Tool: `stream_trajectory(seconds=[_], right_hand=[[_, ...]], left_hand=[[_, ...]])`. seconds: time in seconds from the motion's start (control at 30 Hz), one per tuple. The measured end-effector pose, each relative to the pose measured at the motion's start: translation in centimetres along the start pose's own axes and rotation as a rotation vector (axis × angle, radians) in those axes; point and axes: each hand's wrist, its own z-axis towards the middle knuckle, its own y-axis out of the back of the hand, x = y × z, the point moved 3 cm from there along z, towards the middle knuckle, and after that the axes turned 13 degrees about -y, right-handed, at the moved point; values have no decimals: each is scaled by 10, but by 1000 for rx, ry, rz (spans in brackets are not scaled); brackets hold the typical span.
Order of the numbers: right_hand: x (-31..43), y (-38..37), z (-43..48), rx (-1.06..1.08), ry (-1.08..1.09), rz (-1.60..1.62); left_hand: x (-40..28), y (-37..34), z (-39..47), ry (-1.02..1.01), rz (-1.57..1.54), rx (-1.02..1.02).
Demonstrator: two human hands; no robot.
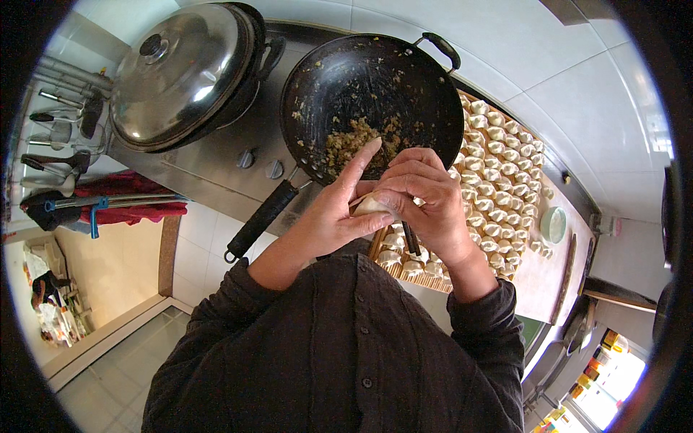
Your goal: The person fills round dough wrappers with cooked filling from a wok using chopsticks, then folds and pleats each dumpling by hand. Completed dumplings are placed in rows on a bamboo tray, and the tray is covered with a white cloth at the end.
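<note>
Between my two hands is a partly folded dumpling (369, 205) of pale dough, held over the near rim of a black wok (373, 70). My left hand (341, 208) cradles it from beneath, thumb along its near side and index finger extended towards the wok. The fingers and thumb of my right hand (425, 197) pinch its right edge. Dark chopsticks (411, 238) are also tucked in my right hand, their lower ends sticking out below the palm. Chopped filling (352, 139) lies in the wok's bottom, with bits stuck to its walls.
Rows of dumplings (490, 184) cover a slatted mat on the right. Beyond it are a pale green bowl (553, 224), small dough pieces (541, 249) and a rolling pin (566, 279). A lidded pot (184, 76) stands left on the steel stove (211, 168). The wok handle (262, 219) projects towards me.
</note>
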Motion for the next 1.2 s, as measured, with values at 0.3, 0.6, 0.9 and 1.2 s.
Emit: stream_trajectory(seconds=[0.3, 0.6, 0.9, 1.2], right_hand=[[3, 4, -2, -115, -182, 82], [-9, -2, -12, -168, -434, 393], [-14, -5, -15, -92, -462, 509], [9, 11, -2, -65, -273, 260]], left_hand=[[8, 9, -2, -67, -34, -190], [19, 11, 5, -214, 28, -164], [11, 3, 18, -187, -66, -45], [-14, 3, 15, -187, 268, -54]])
